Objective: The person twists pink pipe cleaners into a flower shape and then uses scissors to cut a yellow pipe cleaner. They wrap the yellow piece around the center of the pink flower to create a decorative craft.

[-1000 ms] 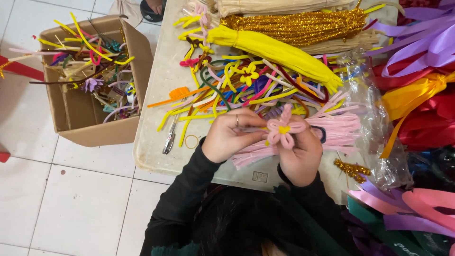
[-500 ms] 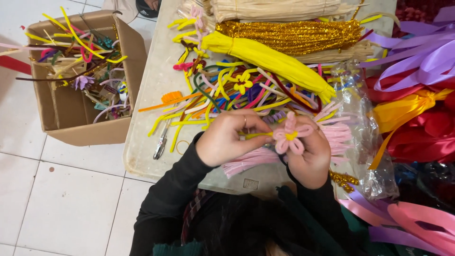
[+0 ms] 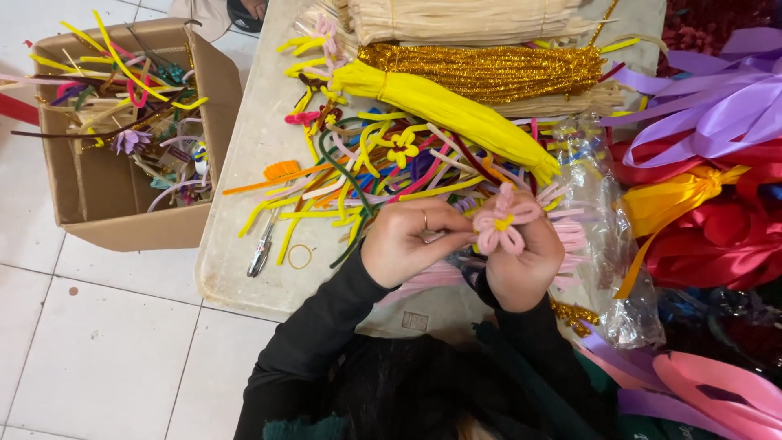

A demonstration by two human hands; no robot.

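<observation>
A pink pipe-cleaner flower with a yellow centre is held up between both hands above a pale tray. My right hand wraps around it from below and behind. My left hand, a ring on one finger, pinches the flower's stem side from the left. Under the hands lies a bundle of pink pipe cleaners, partly hidden. A loose pile of coloured pipe cleaners spreads just beyond the hands.
A yellow bundle, a gold tinsel bundle and a cream bundle lie at the tray's far end. A cardboard box of scraps stands on the tiled floor at left. Ribbons and a clear plastic bag crowd the right. Pliers rest on the tray.
The hands have shifted slightly while working the flower; the view has drifted, so everything sits a little differently in frame. Both hands keep their hold.
</observation>
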